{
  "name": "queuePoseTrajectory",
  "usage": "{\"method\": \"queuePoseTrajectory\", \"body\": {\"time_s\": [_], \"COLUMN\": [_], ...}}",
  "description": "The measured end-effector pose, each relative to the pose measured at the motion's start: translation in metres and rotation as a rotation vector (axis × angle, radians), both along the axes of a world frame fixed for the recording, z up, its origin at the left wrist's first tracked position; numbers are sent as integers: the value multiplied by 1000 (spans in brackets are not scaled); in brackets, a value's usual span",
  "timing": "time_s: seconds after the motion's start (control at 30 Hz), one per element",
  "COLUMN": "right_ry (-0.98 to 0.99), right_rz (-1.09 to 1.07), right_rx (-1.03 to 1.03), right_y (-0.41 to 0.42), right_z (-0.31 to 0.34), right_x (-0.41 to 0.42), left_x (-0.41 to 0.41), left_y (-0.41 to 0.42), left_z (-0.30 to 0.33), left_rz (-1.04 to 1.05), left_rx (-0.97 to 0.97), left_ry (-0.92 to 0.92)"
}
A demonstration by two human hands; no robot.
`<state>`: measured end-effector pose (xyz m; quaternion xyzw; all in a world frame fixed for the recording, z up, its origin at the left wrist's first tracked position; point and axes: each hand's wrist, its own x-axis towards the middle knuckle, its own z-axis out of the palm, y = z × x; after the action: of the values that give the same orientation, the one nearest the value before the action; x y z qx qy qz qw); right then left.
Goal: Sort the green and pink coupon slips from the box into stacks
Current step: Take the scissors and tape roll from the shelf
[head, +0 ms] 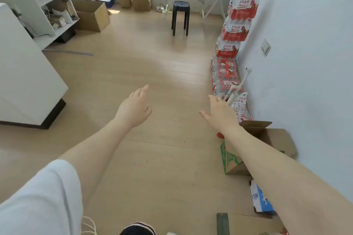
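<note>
Left hand (134,108) and right hand (219,113) were stretched forward, fingers relaxed, holding nothing, above wood floor (152,66); stool (180,17) beyond.

Black stool (180,15); red-white bottle packs (236,30); tan wood floor (133,66); green-printed carton (232,160).

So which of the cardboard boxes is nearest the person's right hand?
The open brown box with green print against the right wall, directly under the right forearm, behind the right hand. The other cardboard boxes sit far off by the shelves and window.
</note>
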<state>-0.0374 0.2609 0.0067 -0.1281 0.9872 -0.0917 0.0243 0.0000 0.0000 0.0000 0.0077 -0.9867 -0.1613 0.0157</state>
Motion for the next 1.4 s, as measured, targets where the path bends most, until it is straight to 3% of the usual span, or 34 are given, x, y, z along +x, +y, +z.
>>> {"method": "queuePoseTrajectory", "body": {"time_s": [0.23, 0.47, 0.7, 1.07, 1.2, 1.4], "right_ry": [-38, -56, -106, -162, -209, -281], "right_rz": [196, 363, 337, 110, 178, 398], "right_rx": [37, 49, 36, -86, -91, -77], "right_y": [-84, -206, -298, -323, -369, -489], "right_z": [-14, -23, 2, -14, -15, -20], "right_x": [-74, -193, -363, -653, -763, -884], "left_x": [-36, -137, -294, -594, -678, -750], "left_y": [-72, -180, -268, -274, -310, -419], "left_z": [-19, -23, -2, -19, -26, -35], "left_rz": [163, 287, 270, 12, 111, 451], "left_rx": [-2, -27, -1, -47, 22, 142], "left_ry": [-52, -69, -93, -93, -127, -170]}}
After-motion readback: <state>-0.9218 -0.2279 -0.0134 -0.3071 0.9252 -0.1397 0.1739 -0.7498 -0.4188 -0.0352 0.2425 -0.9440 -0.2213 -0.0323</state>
